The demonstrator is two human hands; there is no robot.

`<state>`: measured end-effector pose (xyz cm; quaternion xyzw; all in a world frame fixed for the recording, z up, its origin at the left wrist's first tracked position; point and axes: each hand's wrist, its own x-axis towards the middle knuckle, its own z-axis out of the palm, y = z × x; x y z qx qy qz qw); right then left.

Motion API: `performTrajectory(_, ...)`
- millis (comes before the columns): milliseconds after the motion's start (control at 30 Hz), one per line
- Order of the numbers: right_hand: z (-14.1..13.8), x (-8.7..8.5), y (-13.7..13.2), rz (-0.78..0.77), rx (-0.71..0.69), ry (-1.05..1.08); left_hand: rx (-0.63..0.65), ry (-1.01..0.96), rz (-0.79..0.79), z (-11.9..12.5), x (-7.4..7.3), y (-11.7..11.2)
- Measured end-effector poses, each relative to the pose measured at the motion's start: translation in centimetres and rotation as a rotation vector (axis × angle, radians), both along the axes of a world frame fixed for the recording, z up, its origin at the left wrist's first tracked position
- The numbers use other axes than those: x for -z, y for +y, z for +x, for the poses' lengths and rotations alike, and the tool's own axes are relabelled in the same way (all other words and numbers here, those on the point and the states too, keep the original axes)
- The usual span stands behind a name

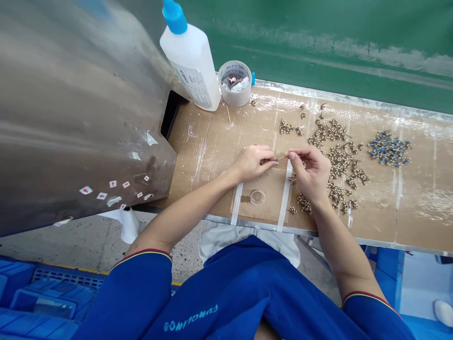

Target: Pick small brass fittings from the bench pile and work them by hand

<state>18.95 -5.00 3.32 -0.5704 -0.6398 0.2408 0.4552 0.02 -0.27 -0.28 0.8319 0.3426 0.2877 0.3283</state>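
A thin rod is pinched between the fingertips of the left hand and the right hand, held close together above the cardboard-covered desk. A small clear dish lies just below them. Heaps of small brass-coloured parts spread to the right, with blue-tipped parts beyond, and a white squeeze bottle stands at the far left.

Both bare forearms reach forward from blue sleeves, the left hand and right hand close together, fingertips pinching.
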Motion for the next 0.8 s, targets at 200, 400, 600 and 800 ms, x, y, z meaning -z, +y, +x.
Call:
performTrajectory(200,0.1,-0.2,0.1,0.036,-0.013,-0.014,0.019,-0.018,0.021,0.0,0.1,0.1)
performTrajectory(400,0.0,-0.2,0.1,0.066,-0.008,-0.022,0.014,-0.04,0.043,-0.1,0.3,0.2)
performTrajectory(600,0.2,-0.4,0.0,0.046,-0.018,0.055,-0.001,-0.032,0.03,-0.2,0.3,0.3)
performTrajectory(800,1.1,-2.7,-0.3,-0.089,-0.379,0.24,-0.006,-0.058,-0.006,-0.3,0.4,0.5)
